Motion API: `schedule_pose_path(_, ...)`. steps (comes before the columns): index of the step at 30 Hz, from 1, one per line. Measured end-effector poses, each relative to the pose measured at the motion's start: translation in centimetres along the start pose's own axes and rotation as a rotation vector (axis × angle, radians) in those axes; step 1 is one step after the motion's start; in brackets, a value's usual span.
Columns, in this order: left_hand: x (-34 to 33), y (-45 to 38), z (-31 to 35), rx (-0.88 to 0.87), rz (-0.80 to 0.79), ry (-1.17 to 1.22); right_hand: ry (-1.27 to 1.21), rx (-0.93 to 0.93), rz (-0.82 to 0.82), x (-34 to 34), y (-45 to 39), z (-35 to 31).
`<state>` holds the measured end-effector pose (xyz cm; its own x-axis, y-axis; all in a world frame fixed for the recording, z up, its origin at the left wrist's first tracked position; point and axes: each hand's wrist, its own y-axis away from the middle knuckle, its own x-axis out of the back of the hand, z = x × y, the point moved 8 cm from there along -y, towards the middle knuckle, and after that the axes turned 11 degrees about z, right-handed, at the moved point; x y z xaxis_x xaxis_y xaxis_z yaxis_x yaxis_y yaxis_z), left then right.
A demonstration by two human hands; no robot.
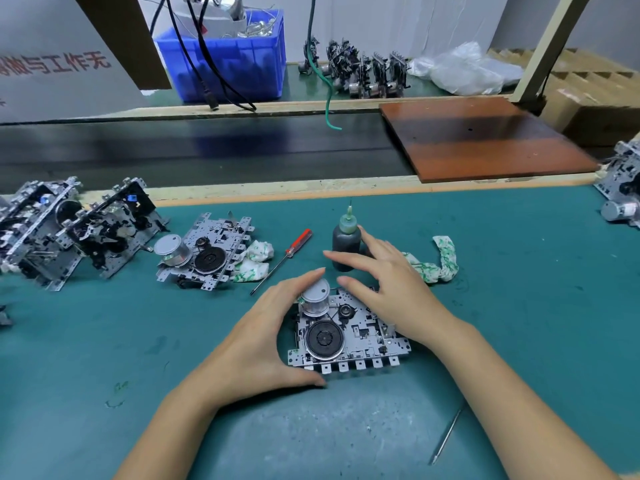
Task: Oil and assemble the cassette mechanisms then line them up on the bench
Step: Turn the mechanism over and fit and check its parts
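A cassette mechanism (pixel 349 341) lies flat on the green bench mat (pixel 519 306) in front of me, with its silver motor and black flywheel facing up. My left hand (pixel 263 337) curls round its left end, thumb at the front edge and fingertips by the motor. The fingers of my right hand (pixel 391 282) are straight and spread over the mechanism's far right side, beside a dark oil bottle (pixel 344 242) with a needle tip. A second mechanism (pixel 207 251) lies flat to the left. Two more mechanisms (pixel 69 230) stand on edge at the far left.
A red-handled screwdriver (pixel 287 254) and stained rags (pixel 436 261) lie near the bottle. A thin metal pick (pixel 446 434) lies at the front right. Beyond the mat run a black belt (pixel 173 147) and a brown board (pixel 485 136). A blue bin (pixel 228 57) and several standing mechanisms (pixel 363 71) are at the back.
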<state>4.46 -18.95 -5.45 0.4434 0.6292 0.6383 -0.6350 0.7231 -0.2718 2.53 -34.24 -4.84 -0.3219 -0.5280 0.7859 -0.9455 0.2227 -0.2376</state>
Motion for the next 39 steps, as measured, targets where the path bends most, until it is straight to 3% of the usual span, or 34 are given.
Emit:
schedule_pose_path(10,-0.5,0.0,0.6,0.007,0.087,-0.032,-0.152,-0.083,0.118,2.0,0.4,0.3)
schedule_pose_path(18,-0.6,0.2,-0.4,0.042,0.016,0.02,-0.283,-0.164,0.346,5.1,1.0,1.6)
schedule_pose_path(22,-0.7,0.2,-0.4,0.039,0.011,0.038,-0.328,-0.123,0.144,4.9,2.0,0.3)
schedule_pose_path(26,-0.8,0.3,-0.5,0.052,-0.005,0.067,-0.005,0.008,-0.27,2.6,4.0,-1.0)
schedule_pose_path(28,-1.1,0.4,-0.5,0.043,-0.024,0.07,0.186,0.125,-0.369,1.6,4.8,-1.4)
schedule_pose_path(34,-1.1,0.4,-0.3,0.041,0.001,0.059,0.438,0.278,-0.337,0.5,4.4,-2.1)
schedule_pose_path(39,-1.0,0.4,-0.2,0.027,0.034,0.069,0.394,0.287,-0.311,0.2,3.5,-2.3)
